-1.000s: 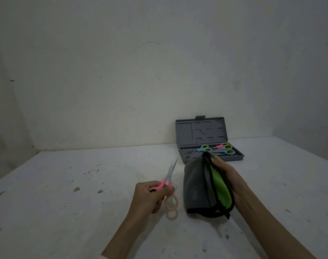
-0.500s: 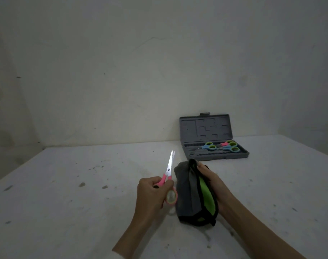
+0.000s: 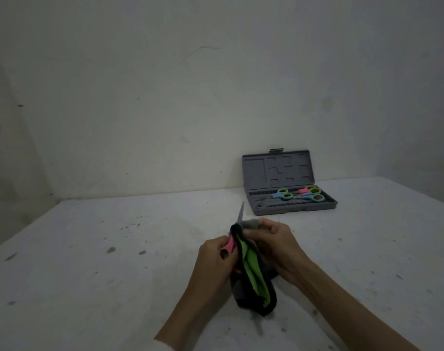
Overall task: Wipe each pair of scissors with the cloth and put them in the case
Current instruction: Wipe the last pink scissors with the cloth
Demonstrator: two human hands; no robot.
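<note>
- The table (image 3: 89, 274) is pale and speckled with dark marks on its left stretch, with a plain wall behind it
- The left hand (image 3: 213, 259) grips the pink scissors (image 3: 229, 245) by the handle, its fingers curled round the pink grip; the blade tip pokes up and away just above the cloth
- The cloth (image 3: 251, 274) (grey outside, green inside, dark edging) is folded over the lower blade, and its loose end hangs down toward the table between the two wrists
- The right hand (image 3: 274, 244) pinches the top of the cloth against the blade, fingers bent and pressed together on the fabric
- Farther back and to the right, near the wall, the grey case (image 3: 292, 209) lies open with its lid upright; three pairs of scissors seem to lie in its tray already, two blue-and-green scissors (image 3: 283, 195) and a pink-handled pair (image 3: 304, 190), though their overlap makes the count unsure
- Judging by this, most of the job looks done: the pair in hand is mid-wipe and has yet to go into the case, and no other loose pairs show on the table
</note>
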